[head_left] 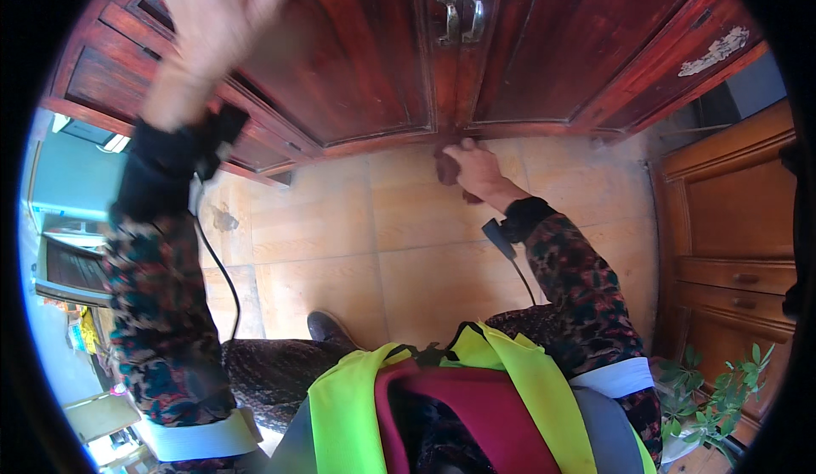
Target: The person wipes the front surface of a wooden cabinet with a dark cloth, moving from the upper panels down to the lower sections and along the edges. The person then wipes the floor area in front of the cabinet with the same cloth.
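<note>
My right hand (478, 170) is closed on a dark reddish-brown cloth (448, 168), which bunches out past the fingers. It is low down, by the bottom edge of the red wooden cabinet (365, 66) and just above the tiles. High on the left, my left hand (212, 15) is raised in front of the same cabinet. The picture's top edge cuts off its fingers and motion smears it, so whether it touches or holds anything does not show. Two metal handles (461, 17) sit side by side where the cabinet's doors meet.
Light tiles (340, 244) cover the floor, where a dark shoe (330, 328) shows. A brown wooden cabinet (731, 210) stands at the right, with a leafy plant (718, 393) by it. Black cables (223, 270) hang from both wrists. Shelves with goods (81, 329) line the left.
</note>
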Motion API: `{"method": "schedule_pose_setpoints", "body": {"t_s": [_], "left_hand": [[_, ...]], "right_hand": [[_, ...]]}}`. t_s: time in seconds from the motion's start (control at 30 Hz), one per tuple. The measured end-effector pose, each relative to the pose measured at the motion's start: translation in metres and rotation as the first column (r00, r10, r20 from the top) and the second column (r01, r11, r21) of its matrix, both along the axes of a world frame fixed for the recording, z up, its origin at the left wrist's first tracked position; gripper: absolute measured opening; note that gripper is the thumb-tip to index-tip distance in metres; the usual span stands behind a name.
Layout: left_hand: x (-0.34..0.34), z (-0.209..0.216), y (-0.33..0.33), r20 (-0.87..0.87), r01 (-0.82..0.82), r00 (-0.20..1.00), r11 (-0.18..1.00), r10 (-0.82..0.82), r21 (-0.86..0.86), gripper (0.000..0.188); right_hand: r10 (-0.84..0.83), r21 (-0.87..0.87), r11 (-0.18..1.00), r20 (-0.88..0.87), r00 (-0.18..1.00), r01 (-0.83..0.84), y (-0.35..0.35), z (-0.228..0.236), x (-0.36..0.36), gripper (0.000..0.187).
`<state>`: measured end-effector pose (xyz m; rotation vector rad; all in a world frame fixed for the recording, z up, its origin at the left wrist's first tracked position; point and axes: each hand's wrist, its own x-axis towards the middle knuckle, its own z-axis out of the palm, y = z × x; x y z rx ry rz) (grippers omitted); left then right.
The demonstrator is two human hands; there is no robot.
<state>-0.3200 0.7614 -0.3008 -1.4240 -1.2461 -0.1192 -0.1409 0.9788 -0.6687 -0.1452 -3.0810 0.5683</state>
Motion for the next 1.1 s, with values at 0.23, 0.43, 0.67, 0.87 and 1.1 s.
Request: {"method": "schedule_pose_setpoints", "body": {"t_s": [0.23, 0.43, 0.67, 0.87, 1.1], "left_hand": [[0.119, -0.261, -0.003, 0.837, 0.010, -0.413, 0.921, 0.359, -0.390, 0.054], [0.169, -0.328, 0.005, -0.307, -0.288, -0.930, 0.920, -0.203, 0.264, 0.078], [0.161, -0.390, -0.045, 0.409, -0.092, -0.847, 0.851, -0.340, 0.517, 0.049], [0.062, -0.446, -0.162, -0.055, -0.815, -0.486, 0.430, -0.872, 0.388, 0.043], [-0.022, -0.450, -0.300, -0.023, -0.931, -0.100, 0.085, -0.995, 0.355, 0.045]], "right_hand": [[-0.220, -0.927, 0.287, 0.180, 0.959, 0.240, -0.005, 0.024, 0.021, 0.056], [-0.126, -0.971, 0.181, 0.138, 0.982, 0.159, -0.052, 0.042, 0.029, 0.063], [0.149, -0.284, 0.951, 0.072, 0.986, -0.123, -0.032, 0.070, 0.038, 0.065], [0.066, -0.690, 0.724, 0.096, 0.993, 0.019, 0.010, 0.093, 0.066, 0.055], [0.088, -0.563, 0.824, 0.245, 0.965, 0.068, 0.034, 0.153, 0.130, 0.050]]}}
